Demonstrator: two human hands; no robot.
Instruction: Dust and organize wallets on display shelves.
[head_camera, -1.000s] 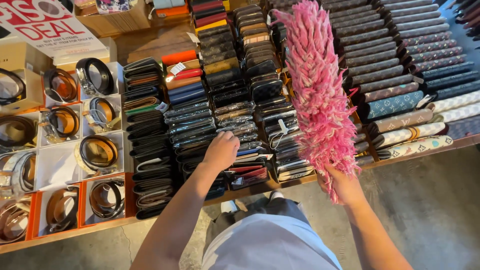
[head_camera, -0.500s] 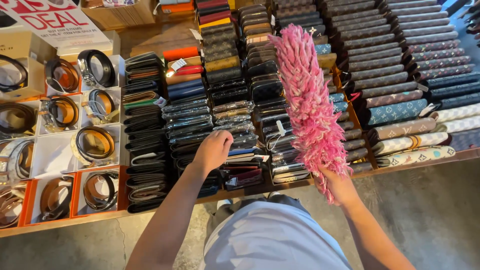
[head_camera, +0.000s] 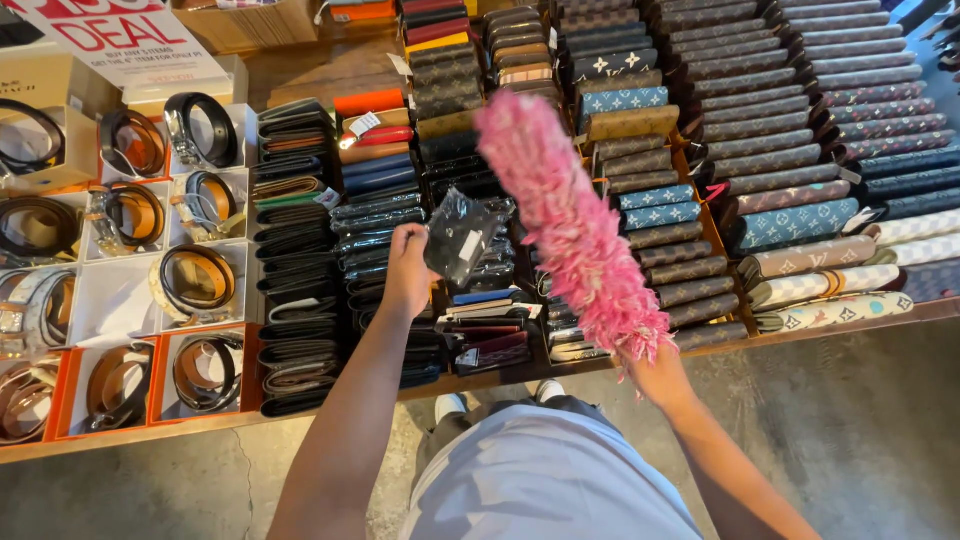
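My left hand (head_camera: 408, 270) holds a black wallet in clear plastic wrap (head_camera: 462, 237), lifted above the rows of wallets in the middle of the stall. My right hand (head_camera: 655, 368) grips the handle of a fluffy pink duster (head_camera: 570, 220), whose head slants up and to the left over the wallets. The hand itself is mostly hidden by the duster's fringe. Below the lifted wallet lie several dark, blue and red wallets (head_camera: 480, 320) in overlapping rows.
Coiled belts (head_camera: 195, 280) sit in white and orange boxes at the left. Long patterned wallets (head_camera: 790, 180) fill the right side. A red and white sale sign (head_camera: 120, 40) lies at the far left. The wooden table edge (head_camera: 830, 325) runs along the front, above the concrete floor.
My left hand has picked a plastic-wrapped black wallet out of the rows and raised it. The duster has swung a little to the left.
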